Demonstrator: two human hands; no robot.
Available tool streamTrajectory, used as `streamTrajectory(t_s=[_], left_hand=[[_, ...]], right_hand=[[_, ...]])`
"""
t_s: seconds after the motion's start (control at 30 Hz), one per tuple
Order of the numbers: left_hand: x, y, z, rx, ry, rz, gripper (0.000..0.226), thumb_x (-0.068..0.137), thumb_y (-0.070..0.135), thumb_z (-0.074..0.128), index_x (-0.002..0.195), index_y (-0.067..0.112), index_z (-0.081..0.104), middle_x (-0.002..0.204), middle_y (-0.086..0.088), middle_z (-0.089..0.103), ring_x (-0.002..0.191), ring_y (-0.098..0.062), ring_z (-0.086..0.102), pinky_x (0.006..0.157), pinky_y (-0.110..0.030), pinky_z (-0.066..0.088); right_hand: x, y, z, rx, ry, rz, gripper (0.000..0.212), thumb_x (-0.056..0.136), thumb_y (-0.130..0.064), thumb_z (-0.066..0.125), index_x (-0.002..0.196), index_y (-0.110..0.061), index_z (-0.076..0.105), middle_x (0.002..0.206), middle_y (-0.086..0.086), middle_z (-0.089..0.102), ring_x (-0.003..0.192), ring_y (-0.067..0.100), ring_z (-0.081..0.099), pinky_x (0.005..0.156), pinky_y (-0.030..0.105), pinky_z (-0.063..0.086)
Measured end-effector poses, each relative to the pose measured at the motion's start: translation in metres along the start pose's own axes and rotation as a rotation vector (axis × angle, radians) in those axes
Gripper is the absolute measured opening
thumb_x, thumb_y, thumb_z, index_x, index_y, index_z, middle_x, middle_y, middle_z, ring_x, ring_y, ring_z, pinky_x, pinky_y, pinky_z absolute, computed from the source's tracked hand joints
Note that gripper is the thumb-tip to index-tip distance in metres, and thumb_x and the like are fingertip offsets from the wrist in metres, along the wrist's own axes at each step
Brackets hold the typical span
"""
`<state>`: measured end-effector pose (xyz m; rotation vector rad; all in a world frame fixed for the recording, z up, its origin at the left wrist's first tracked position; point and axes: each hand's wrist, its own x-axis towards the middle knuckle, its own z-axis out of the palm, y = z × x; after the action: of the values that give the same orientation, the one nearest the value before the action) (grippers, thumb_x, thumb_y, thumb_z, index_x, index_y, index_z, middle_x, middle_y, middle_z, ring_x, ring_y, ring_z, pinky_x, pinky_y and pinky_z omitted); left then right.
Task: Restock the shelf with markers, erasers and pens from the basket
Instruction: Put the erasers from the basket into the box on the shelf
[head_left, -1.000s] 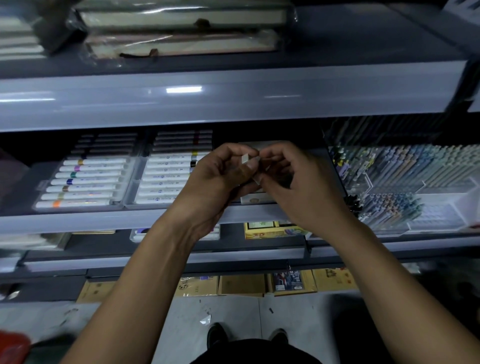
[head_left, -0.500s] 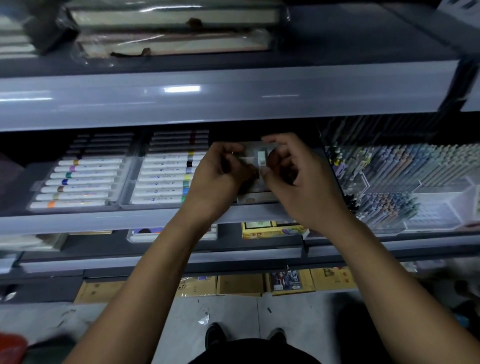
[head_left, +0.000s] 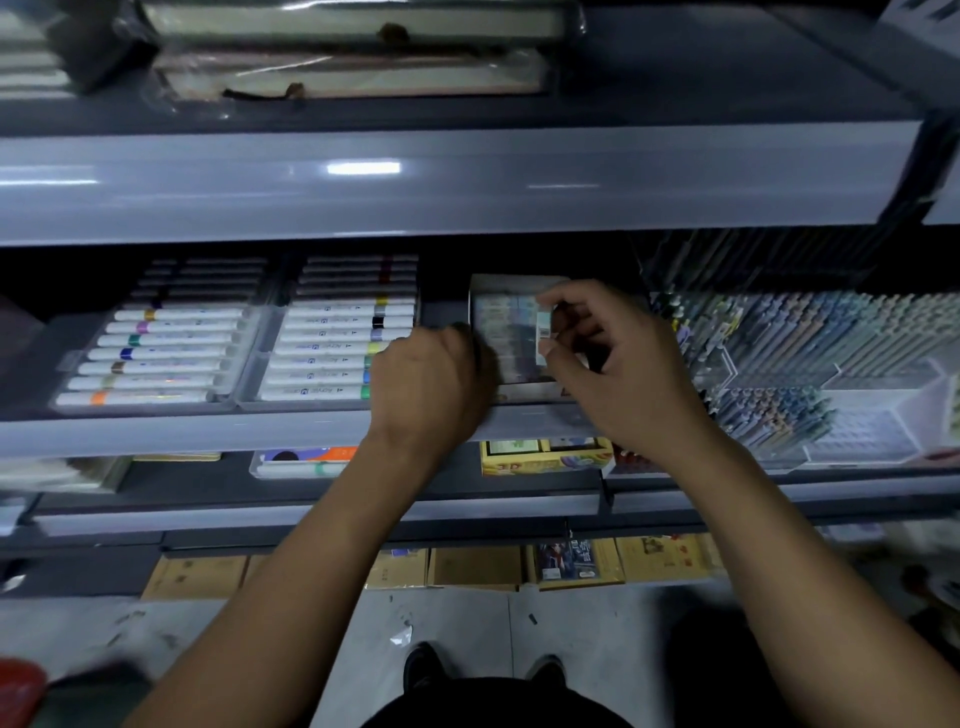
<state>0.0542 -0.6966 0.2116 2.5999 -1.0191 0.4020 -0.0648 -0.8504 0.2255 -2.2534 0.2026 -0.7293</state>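
Grey steel shelving fills the head view as a person restocks stationery. The right hand (head_left: 618, 364) has its grip closed on a small wrapped eraser (head_left: 543, 332), thumb below and forefinger above, holding it upright with a barcode label facing out. The eraser sits at the right edge of an open box (head_left: 511, 387) on the middle shelf (head_left: 208, 431), touching the packed erasers (head_left: 506, 332) already in it.

Just left of that grip, the left hand (head_left: 428, 387) rests against the box's left side with fingers curled inward; whether it holds anything cannot be told, since the fingertips are hidden behind the knuckles.

Further left of both hands lie two clear trays of white markers (head_left: 332, 358) with coloured bands, the nearer tray touching the left wrist area in the picture, the second set of markers (head_left: 161, 358) beyond it. Right of the gripping hand stands a clear tiered rack of pens (head_left: 810, 358), packed close together.

Above the hands runs the glossy front of the upper shelf (head_left: 467, 182), carrying plastic-wrapped flat packs (head_left: 353, 57). Below the hands, a lower shelf holds a yellow box (head_left: 540, 460), and cardboard packs (head_left: 478, 566) line the bottom tier near the concrete floor (head_left: 457, 618), where the tips of dark shoes (head_left: 423, 662) show between the forearms.
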Motion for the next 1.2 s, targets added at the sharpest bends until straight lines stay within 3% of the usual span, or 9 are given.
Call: streamTrajectory(t_s=[0.3, 0.47, 0.6, 0.73, 0.9, 1.07, 1.2], left_hand=[[-0.016, -0.001, 0.012, -0.053, 0.187, 0.023, 0.032, 0.105, 0.026, 0.053, 0.076, 0.015, 0.057, 0.064, -0.01, 0.061, 0.048, -0.034, 0.055, 0.05, -0.029, 0.027], [-0.017, -0.001, 0.013, -0.056, 0.208, 0.018, 0.032, 0.106, 0.026, 0.053, 0.076, 0.014, 0.057, 0.065, -0.009, 0.06, 0.047, -0.033, 0.054, 0.049, -0.029, 0.025], [-0.017, -0.002, 0.015, -0.061, 0.218, 0.028, 0.032, 0.106, 0.027, 0.052, 0.077, 0.015, 0.057, 0.066, -0.008, 0.06, 0.047, -0.031, 0.052, 0.05, -0.029, 0.023], [-0.017, -0.003, 0.017, -0.065, 0.22, 0.028, 0.034, 0.108, 0.029, 0.048, 0.078, 0.015, 0.058, 0.068, -0.008, 0.061, 0.049, -0.031, 0.054, 0.049, -0.03, 0.025], [-0.018, -0.003, 0.017, -0.062, 0.231, 0.021, 0.033, 0.107, 0.028, 0.049, 0.078, 0.015, 0.058, 0.068, -0.007, 0.061, 0.048, -0.03, 0.054, 0.049, -0.029, 0.023], [-0.018, -0.003, 0.019, -0.065, 0.229, 0.014, 0.034, 0.108, 0.028, 0.049, 0.078, 0.015, 0.059, 0.069, -0.008, 0.062, 0.049, -0.031, 0.055, 0.048, -0.03, 0.026], [-0.018, -0.002, 0.017, -0.058, 0.229, 0.012, 0.033, 0.107, 0.028, 0.051, 0.078, 0.015, 0.059, 0.068, -0.008, 0.062, 0.05, -0.032, 0.056, 0.049, -0.03, 0.025]], right_hand=[[-0.005, 0.014, -0.012, -0.191, -0.134, -0.142, 0.03, 0.095, -0.021, 0.071, 0.123, -0.031, 0.065, 0.103, -0.015, 0.058, 0.092, 0.011, 0.058, 0.084, 0.033, 0.048], [-0.005, 0.018, -0.017, -0.246, -0.238, -0.209, 0.026, 0.096, -0.019, 0.07, 0.121, -0.026, 0.072, 0.101, -0.005, 0.062, 0.095, 0.021, 0.057, 0.081, 0.042, 0.049], [-0.003, 0.014, -0.018, -0.378, -0.281, -0.29, 0.024, 0.093, -0.017, 0.07, 0.116, -0.022, 0.075, 0.099, -0.005, 0.062, 0.093, 0.017, 0.052, 0.073, 0.037, 0.048], [-0.006, 0.012, -0.018, -0.479, -0.323, -0.289, 0.033, 0.091, -0.028, 0.07, 0.123, -0.025, 0.074, 0.101, -0.006, 0.056, 0.098, 0.015, 0.048, 0.074, 0.03, 0.044], [-0.012, 0.013, -0.011, -0.543, -0.288, -0.321, 0.037, 0.09, -0.018, 0.074, 0.127, -0.016, 0.073, 0.104, -0.002, 0.06, 0.099, 0.021, 0.051, 0.078, 0.031, 0.045], [-0.02, 0.013, -0.009, -0.561, -0.215, -0.344, 0.017, 0.093, -0.013, 0.072, 0.109, -0.008, 0.077, 0.102, 0.003, 0.063, 0.097, 0.026, 0.054, 0.076, 0.038, 0.049], [-0.025, 0.01, -0.006, -0.596, -0.2, -0.331, 0.017, 0.095, -0.013, 0.07, 0.11, -0.008, 0.076, 0.1, 0.003, 0.064, 0.098, 0.028, 0.054, 0.076, 0.042, 0.049]])
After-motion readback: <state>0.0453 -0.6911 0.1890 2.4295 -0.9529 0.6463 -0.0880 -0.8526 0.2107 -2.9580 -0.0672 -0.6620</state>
